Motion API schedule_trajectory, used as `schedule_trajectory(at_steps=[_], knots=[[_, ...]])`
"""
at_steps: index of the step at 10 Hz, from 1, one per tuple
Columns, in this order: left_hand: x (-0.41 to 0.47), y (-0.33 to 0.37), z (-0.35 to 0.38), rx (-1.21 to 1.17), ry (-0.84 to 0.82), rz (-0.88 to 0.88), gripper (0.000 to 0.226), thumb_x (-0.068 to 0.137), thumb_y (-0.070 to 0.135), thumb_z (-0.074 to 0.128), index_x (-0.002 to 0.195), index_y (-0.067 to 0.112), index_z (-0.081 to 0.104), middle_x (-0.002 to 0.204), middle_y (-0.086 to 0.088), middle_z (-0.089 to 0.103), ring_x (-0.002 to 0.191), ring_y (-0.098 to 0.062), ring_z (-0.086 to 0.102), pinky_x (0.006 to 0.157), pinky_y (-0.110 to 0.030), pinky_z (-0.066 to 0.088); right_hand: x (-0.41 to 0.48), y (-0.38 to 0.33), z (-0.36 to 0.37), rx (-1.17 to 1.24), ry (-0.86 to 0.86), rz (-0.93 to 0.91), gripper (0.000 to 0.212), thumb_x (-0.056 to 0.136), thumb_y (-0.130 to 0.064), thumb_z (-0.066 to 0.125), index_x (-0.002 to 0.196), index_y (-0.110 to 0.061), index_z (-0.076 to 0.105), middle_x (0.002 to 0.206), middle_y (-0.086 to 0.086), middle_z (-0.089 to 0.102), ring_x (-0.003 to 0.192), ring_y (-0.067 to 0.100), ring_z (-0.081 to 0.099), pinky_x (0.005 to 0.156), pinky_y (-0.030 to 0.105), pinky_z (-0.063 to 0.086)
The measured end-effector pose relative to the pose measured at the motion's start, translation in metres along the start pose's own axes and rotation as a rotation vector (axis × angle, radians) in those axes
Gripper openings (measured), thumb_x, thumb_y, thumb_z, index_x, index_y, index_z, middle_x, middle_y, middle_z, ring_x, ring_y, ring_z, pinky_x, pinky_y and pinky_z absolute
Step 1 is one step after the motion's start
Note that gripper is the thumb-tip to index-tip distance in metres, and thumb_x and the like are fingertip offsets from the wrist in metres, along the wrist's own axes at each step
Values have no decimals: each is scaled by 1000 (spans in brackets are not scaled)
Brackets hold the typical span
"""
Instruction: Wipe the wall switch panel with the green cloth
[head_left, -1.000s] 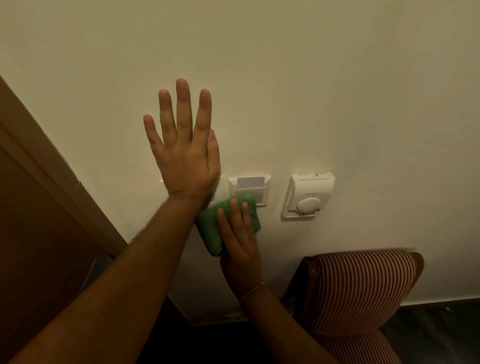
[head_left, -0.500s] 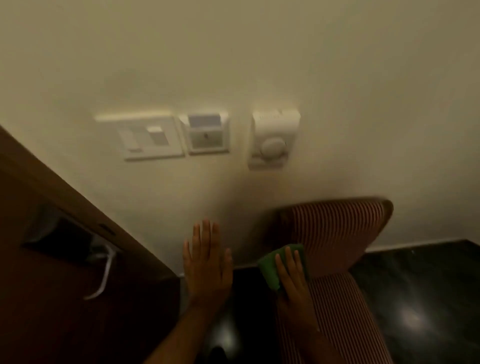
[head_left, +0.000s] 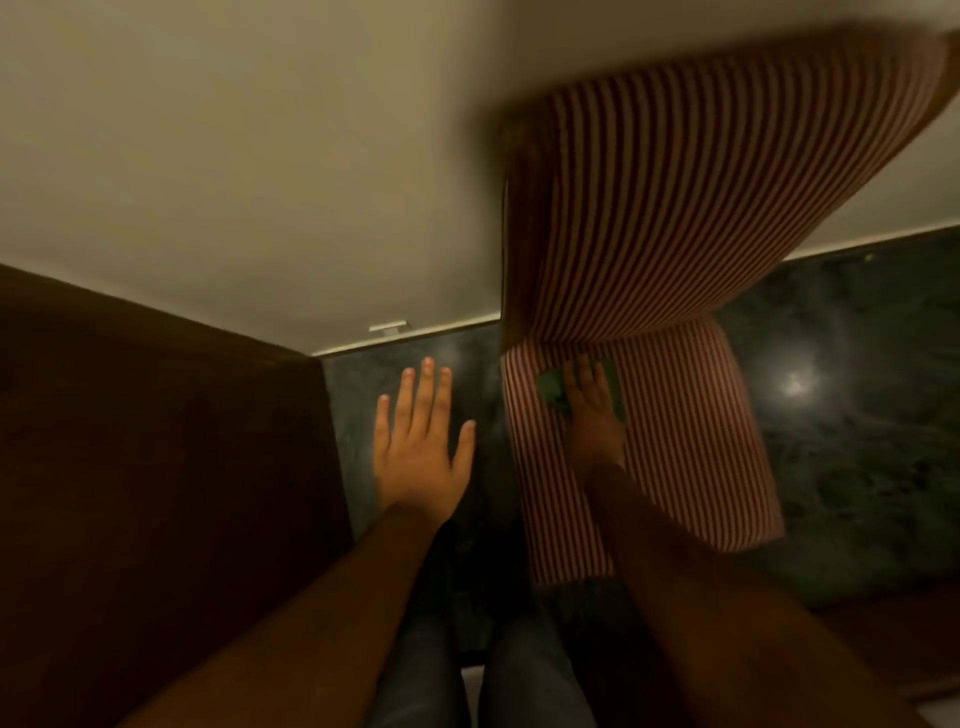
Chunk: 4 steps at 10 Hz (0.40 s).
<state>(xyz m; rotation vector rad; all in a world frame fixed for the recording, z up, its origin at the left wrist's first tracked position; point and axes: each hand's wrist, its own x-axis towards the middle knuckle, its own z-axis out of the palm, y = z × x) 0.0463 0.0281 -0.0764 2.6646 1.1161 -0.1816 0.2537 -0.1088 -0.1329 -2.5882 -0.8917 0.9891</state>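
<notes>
Two hands low, over floor and chair.
My left hand (head_left: 422, 447) hovers flat with fingers spread and empty above the dark floor (head_left: 852, 415); my right hand (head_left: 592, 410) lies on the green cloth (head_left: 551, 396), pressed to the striped chair (head_left: 685, 426) seat.

Dim warm light; motion blur on the striped chair (head_left: 675, 208); lamp glare on the dark floor (head_left: 793, 385).
</notes>
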Motion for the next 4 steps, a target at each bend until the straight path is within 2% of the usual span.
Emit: schedule_trajectory(at_steps=[1,2,3,4], knots=[[4,1,16,7,-34,12,76,116,61,18,181,26,4,190,3,-3,176,-19,-7,142,-46,-5,18,12,19,-46,-92,32,74,109,-14,45,170,-25,5,179,3,-11,165,30,-15,134,55,9],[0,-1,19,48,-41,32,75,117,59,23,182,25,8,190,2,1,176,-20,-1,143,-49,2,17,19,23,-186,-174,-5,87,108,-45,49,169,-23,-10,177,8,-21,163,35,-21,134,56,-5],[3,-5,-6,82,-35,48,74,117,57,28,182,23,17,190,0,9,177,-23,8,143,-52,12,15,8,-3,-236,-242,-13,113,95,-73,54,167,-22,-17,175,10,-24,163,37,-21,130,55,-11],[-2,-11,-40,114,34,67,75,116,57,29,181,22,22,190,-1,11,176,-25,12,141,-52,12,-3,-18,-35,-195,-61,-86,107,96,-73,52,169,-27,-12,178,6,-16,165,32,-14,133,57,-3]])
